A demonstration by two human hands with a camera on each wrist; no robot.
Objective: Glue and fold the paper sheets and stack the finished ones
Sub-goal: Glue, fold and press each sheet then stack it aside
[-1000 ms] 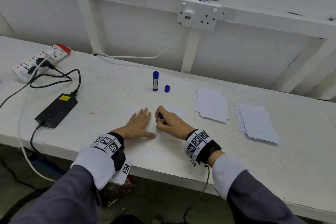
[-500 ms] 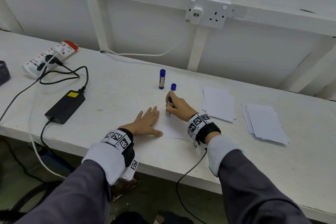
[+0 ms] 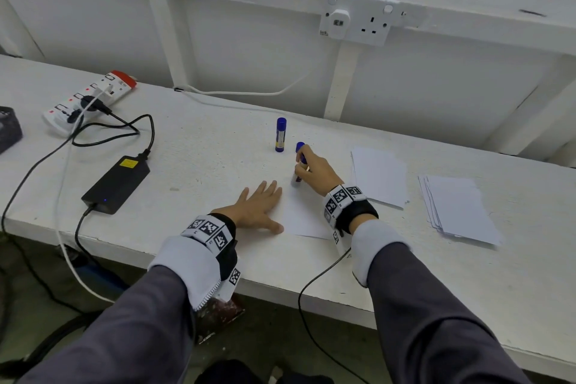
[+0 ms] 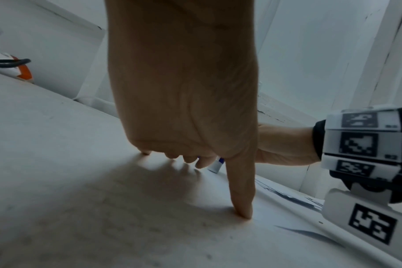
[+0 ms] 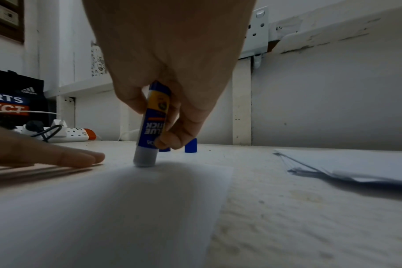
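Observation:
A white paper sheet (image 3: pixel 304 217) lies on the white table (image 3: pixel 202 165) near its front edge. My left hand (image 3: pixel 258 207) lies flat with straight fingers at the sheet's left edge, the thumb (image 4: pixel 241 190) pressing down. My right hand (image 3: pixel 311 170) grips a blue glue stick (image 5: pixel 153 125) upside down, its tip touching the sheet's far edge. A second glue stick (image 3: pixel 280 135) stands upright just behind, and a loose blue cap (image 5: pixel 190 146) stands beside it. To the right lie two paper stacks, one near (image 3: pixel 378 176) and one further right (image 3: pixel 458 209).
At the left are a power strip (image 3: pixel 90 100), a black power adapter (image 3: pixel 117 184) and their cables (image 3: pixel 146 134). A dark basket (image 3: pixel 9 131) shows at the left edge. A wall socket (image 3: pixel 358 20) is mounted on the wall behind.
My right hand has drawn the glue stick away from me along the sheet, from its near part to its far edge. The left hand has stayed flat in place.

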